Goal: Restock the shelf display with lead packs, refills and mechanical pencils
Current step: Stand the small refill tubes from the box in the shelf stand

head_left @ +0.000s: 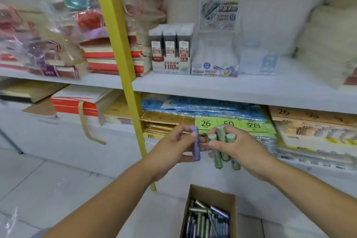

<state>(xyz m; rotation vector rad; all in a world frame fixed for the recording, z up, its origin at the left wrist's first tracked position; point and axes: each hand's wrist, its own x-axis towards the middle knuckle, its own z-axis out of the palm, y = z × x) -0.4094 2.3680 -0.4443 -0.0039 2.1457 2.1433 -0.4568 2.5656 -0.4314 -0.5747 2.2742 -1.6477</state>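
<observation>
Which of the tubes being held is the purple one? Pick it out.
The purple tube, gripped alone in the left hand. The green tubes are bunched together in the right hand.

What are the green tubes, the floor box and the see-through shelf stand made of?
The green tubes: probably matte plastic, smooth and evenly coloured. The box: brown cardboard, dull, with thin raw edges. The stand: clear glossy plastic, likely acrylic; the wall shows through.

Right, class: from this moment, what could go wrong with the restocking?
1. The right hand bunches several green tubes at uneven heights; one may slip out and miss the cardboard box below.
2. The left hand pinches a purple tube close against the green ones, so colours could get mixed in the clear display stand.
</observation>
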